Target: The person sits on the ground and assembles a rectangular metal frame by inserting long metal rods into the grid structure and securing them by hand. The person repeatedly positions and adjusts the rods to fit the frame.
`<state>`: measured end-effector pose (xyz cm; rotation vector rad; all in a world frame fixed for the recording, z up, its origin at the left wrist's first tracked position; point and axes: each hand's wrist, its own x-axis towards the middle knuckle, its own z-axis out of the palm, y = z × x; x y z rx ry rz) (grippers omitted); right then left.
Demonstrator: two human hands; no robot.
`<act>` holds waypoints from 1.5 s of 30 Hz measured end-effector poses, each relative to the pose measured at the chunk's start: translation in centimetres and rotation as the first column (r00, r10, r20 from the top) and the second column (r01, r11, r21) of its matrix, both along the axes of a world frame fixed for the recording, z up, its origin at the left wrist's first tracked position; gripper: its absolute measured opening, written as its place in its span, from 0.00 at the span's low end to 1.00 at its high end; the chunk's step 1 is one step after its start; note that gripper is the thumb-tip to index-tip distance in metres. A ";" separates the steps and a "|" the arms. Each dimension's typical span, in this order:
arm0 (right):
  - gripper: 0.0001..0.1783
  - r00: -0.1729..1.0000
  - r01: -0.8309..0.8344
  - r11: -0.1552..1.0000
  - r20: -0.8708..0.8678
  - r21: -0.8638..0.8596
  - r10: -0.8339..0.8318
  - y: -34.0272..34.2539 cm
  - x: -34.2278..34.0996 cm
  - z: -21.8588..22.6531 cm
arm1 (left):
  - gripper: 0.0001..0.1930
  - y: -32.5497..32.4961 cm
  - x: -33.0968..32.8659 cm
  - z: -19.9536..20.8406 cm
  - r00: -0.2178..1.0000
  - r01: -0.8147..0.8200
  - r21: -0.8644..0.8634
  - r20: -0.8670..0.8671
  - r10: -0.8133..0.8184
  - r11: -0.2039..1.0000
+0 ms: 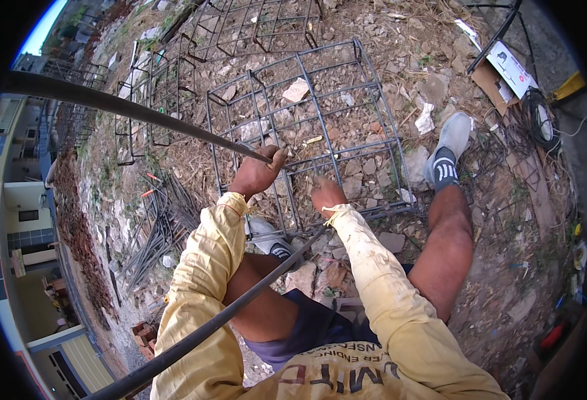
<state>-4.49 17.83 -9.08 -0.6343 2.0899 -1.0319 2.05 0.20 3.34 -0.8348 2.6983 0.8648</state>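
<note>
My left hand point(259, 172) is closed at the lower end of a long dark steel rod point(140, 119), which rises toward the upper left. Beneath it lies a rebar mesh frame point(317, 115) of crossed bars, resting on stony ground. My right hand point(327, 195) is curled over the near part of this frame; what its fingers hold, if anything, is hidden. A second dark rod point(240, 301) slants from the lower left up to my right wrist. Both sleeves are yellow.
More bent rebar frames point(253, 27) lie beyond and to the left. Loose cut bars point(163, 213) are heaped at the left. My grey-shod foot point(452, 141) stands right of the mesh. Coiled black cable point(540, 123) and cardboard point(495, 85) are at the far right.
</note>
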 end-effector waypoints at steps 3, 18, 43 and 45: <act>0.22 0.999 -0.039 0.999 0.029 0.015 0.038 -1.5 0.4 0.1 | 0.33 -0.8 1.2 -1.8 1.000 -0.003 -0.005 -0.012 0.003 1.000; 0.21 0.990 0.078 0.980 0.132 -0.181 -0.055 -3.2 1.2 -3.7 | 0.40 -1.3 0.9 -4.8 0.981 0.001 0.204 0.191 -0.041 0.979; 0.25 0.961 0.128 0.991 0.242 0.030 -0.132 -4.1 3.1 -4.4 | 0.41 -1.5 0.3 -4.9 0.980 0.000 0.197 0.196 -0.040 0.980; 0.26 0.965 0.094 0.995 0.242 0.037 -0.100 -4.3 3.1 -5.1 | 0.41 -1.4 0.0 -5.0 0.981 0.013 0.200 0.188 -0.051 0.980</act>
